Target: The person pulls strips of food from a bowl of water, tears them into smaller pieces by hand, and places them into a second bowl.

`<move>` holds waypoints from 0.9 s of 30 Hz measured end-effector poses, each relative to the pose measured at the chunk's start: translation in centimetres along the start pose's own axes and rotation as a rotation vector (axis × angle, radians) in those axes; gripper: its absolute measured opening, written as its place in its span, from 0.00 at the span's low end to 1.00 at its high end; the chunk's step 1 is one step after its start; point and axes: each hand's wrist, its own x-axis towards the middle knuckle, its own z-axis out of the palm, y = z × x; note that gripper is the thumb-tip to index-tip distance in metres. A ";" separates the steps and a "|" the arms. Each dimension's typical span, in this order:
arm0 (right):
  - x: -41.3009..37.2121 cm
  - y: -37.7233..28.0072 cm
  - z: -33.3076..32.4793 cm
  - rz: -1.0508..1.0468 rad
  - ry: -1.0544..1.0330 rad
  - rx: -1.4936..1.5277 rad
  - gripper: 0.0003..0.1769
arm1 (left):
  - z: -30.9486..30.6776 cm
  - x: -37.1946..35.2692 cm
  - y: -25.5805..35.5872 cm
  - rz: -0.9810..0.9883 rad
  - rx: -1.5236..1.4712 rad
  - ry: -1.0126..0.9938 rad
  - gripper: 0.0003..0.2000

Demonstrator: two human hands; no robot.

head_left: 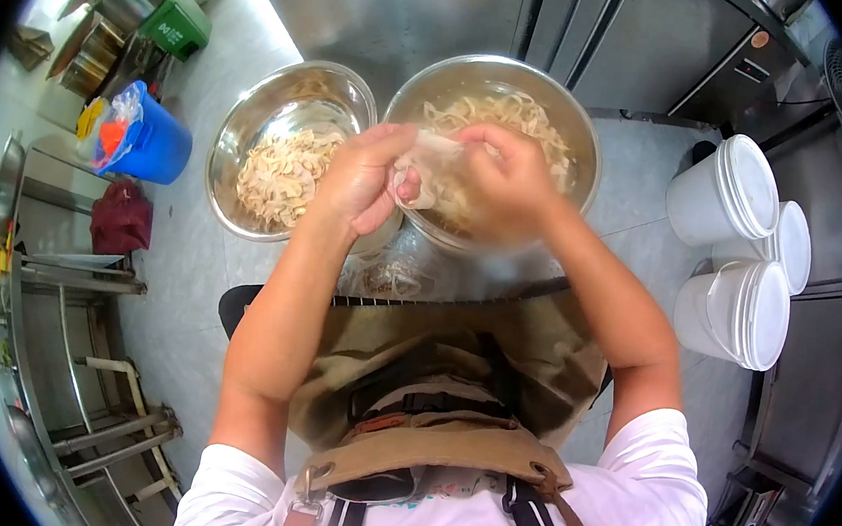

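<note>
Over the gap between two steel bowls, my left hand [367, 173] is closed on one end of a pale, wet, translucent strip [435, 146]. My right hand [509, 171], partly smeared by motion, pinches the strip's other end above the right bowl. That right bowl [590, 168] holds similar pale strips [526, 114] in cloudy liquid. In the left bowl [226, 141] lies a heap of cut, cream-coloured pieces [287, 173]. Close below my hands, a clear plastic bag or tub with small scraps [392, 279] sits near my apron [354, 342].
Several white lidded buckets [722, 199] stand on the floor at the right. To the left are a blue bin [161, 145], a green bin [177, 23], a dark red cloth bundle [123, 217] and a metal rack [115, 437]. Steel cabinet fronts [393, 15] rise beyond the bowls.
</note>
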 end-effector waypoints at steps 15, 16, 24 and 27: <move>-0.7 -1.1 0.8 0.136 0.006 0.067 0.09 | 3.3 -1.9 -1.6 0.095 0.304 0.141 0.08; -0.6 -0.8 0.7 0.168 -0.002 0.087 0.09 | 3.3 -2.0 -1.7 0.109 0.352 0.155 0.07; 0.2 -0.9 -0.4 0.635 -0.060 0.653 0.07 | -0.4 -1.3 -1.6 0.031 0.014 -0.078 0.08; -0.2 -0.6 -0.5 0.647 -0.083 0.668 0.07 | -1.2 -1.2 -1.3 0.004 -0.012 -0.141 0.09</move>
